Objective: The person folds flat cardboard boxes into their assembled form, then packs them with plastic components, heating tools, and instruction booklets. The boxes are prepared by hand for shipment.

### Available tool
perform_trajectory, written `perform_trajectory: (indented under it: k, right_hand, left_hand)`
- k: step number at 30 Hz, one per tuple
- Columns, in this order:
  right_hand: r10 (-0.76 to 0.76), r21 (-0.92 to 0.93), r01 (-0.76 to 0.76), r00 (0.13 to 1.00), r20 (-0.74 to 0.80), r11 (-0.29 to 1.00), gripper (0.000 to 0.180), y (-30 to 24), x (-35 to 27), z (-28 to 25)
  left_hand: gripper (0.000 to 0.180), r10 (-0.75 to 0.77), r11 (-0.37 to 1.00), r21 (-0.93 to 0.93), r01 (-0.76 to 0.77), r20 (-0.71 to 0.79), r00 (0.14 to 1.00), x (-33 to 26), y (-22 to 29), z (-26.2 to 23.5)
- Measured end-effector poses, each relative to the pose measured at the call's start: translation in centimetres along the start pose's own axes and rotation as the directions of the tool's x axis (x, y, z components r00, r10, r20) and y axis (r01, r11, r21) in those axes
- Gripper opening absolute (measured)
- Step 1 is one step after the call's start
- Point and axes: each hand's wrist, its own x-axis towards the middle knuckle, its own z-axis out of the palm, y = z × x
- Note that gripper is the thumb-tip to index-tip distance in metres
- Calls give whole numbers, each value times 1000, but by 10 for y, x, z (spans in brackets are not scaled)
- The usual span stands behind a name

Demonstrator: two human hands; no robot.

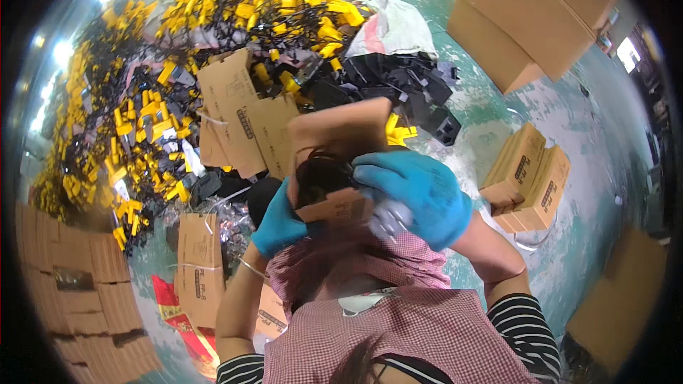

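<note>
In front of my lap is a small open cardboard box (340, 128), its brown flap raised on the far side. My left hand (280, 225), in a blue glove, grips the box at its near left side. Dark contents (324, 176) show inside, too shadowed to name. Also blue-gloved, my right hand (420, 192) is at the box's right edge with bent fingers. Under its palm a silvery, see-through thing (390, 219) shows, blurred by motion. What the right fingertips hold is partly hidden.
A large heap of yellow and black parts with cables (245, 14) spreads over the far left floor. Flattened cartons (249, 121) lean against it. Black pieces (398, 85) lie beside a white sack (391, 21). Bundled cartons (526, 178) and large boxes (530, 18) stand right; stacked cardboard (78, 284) left.
</note>
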Motion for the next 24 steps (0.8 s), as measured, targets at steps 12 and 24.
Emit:
perform_trajectory:
  k: [12,24]
  right_hand:
    - [449,-504,248,248,859,827,26,5,83,60]
    - [-53,-254,587,454,890,768,32,-31,93,30]
  left_hand:
    - [75,50,973,228,-47,-8,999,-21,-29,-12]
    - [78,176,927,316,-201,107,979,-20,-20,-53]
